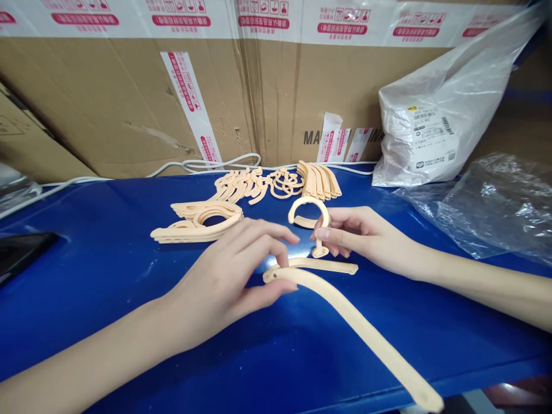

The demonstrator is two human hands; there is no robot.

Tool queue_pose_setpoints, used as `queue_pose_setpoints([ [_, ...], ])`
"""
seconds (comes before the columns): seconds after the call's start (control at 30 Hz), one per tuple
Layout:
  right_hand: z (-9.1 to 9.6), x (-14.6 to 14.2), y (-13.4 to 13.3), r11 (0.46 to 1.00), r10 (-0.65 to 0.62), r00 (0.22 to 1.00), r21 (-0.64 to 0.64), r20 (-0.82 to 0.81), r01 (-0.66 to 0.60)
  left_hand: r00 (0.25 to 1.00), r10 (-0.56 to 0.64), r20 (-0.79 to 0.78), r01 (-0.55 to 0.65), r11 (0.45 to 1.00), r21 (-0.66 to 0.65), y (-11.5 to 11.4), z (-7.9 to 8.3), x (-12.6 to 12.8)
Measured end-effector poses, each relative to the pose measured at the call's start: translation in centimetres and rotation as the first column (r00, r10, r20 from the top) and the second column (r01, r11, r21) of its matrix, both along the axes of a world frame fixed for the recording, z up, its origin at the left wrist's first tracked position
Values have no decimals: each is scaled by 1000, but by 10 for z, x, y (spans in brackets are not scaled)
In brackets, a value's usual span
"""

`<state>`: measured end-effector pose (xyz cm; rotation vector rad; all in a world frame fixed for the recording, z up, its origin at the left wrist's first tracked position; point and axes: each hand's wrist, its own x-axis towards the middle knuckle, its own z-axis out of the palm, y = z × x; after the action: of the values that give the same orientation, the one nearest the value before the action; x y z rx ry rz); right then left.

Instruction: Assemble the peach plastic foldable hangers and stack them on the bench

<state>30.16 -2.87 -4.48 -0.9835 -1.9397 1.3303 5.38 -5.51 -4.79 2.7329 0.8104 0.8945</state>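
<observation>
Cream plastic parts of folding clothes hangers lie in front of me. My left hand [241, 270] has its thumb and a bent finger at the pivot end of a long curved hanger arm [357, 322], whose far end reaches down to the lower right. Between the thumb and fingers of my right hand [353, 233] is a hanger hook [311, 201], upright with its round base at the bottom. Behind the long arm rests a shorter-looking curved hanger arm [328, 265]. Another curved piece [304, 222] shows partly behind the hook.
Stacked folded hangers [198, 233] lie at left centre. Farther back are loose hooks [284, 183] and a row of hanger arms [319, 180]. A white cable [219, 164] runs before the cardboard box [276, 86]. Plastic bags [431, 126] are at right, a dark device [26, 253] at left.
</observation>
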Motion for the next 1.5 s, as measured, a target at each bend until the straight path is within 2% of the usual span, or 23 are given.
queue_pose_setpoints([
  [0.1, 3, -8, 1, 1000, -14, 999, 27, -48, 16, 988, 75, 137, -38, 966, -256, 0, 7, -2],
  [0.2, 0, -15, 4, 998, -18, 995, 52, -101, 24, 942, 194, 275, -27, 858, -514, 3, 11, -2],
  [0.27, -5, -19, 7, 998, -26, 989, 54, -143, 34, 889, 284, 360, 9, 774, -633, 7, 12, -3],
  [0.37, -15, -21, 9, 999, -44, 982, 23, -183, 49, 787, 396, 472, 132, 640, -757, 13, 14, -7],
  [0.47, -20, -21, 9, 998, -60, 984, -22, -165, 57, 681, 495, 539, 285, 499, -818, 19, 11, -13],
  [0.53, -20, -20, 7, 999, -49, 987, -16, -155, 47, 640, 537, 550, 332, 452, -828, 22, 7, -17],
  [0.57, -20, -20, 7, 999, -39, 987, -8, -155, 39, 649, 538, 537, 324, 444, -836, 22, 5, -18],
  [0.67, -20, -19, 8, 999, -34, 989, -15, -145, 32, 766, 489, 419, 178, 464, -868, 19, 2, -16],
  [0.73, -22, -19, 9, 998, -50, 989, -46, -142, 44, 861, 416, 292, 37, 522, -852, 12, 3, -12],
  [0.77, -24, -19, 10, 997, -55, 987, -65, -152, 46, 901, 366, 232, -30, 586, -810, 8, 3, -11],
  [0.8, -25, -19, 11, 996, -57, 983, -83, -172, 43, 938, 303, 170, -88, 681, -727, 4, 3, -9],
  [0.87, -27, -19, 13, 993, -57, 972, -115, -230, 31, 984, 175, 28, -142, 870, -472, -2, -1, -9],
  [0.9, -28, -19, 13, 991, -61, 965, -129, -256, 28, 991, 125, -47, -134, 929, -344, -4, -4, -9],
  [0.93, -29, -19, 14, 990, -66, 960, -141, -271, 28, 990, 89, -108, -114, 963, -244, -5, -7, -10],
  [1.03, -29, -19, 14, 984, -86, 955, -176, -283, 36, 983, 52, -178, -66, 995, -75, -2, -17, -13],
  [1.13, -28, -18, 15, 977, -121, 948, -203, -293, 61, 983, 95, -159, -94, 995, 12, 4, -22, -14],
  [1.3, -28, -17, 15, 980, -131, 945, -183, -299, 78, 960, 214, -180, -219, 976, -8, 10, -22, -12],
  [1.5, -29, -16, 17, 975, -146, 937, -206, -319, 82, 951, 212, -224, -223, 974, -26, 10, -21, -9],
])
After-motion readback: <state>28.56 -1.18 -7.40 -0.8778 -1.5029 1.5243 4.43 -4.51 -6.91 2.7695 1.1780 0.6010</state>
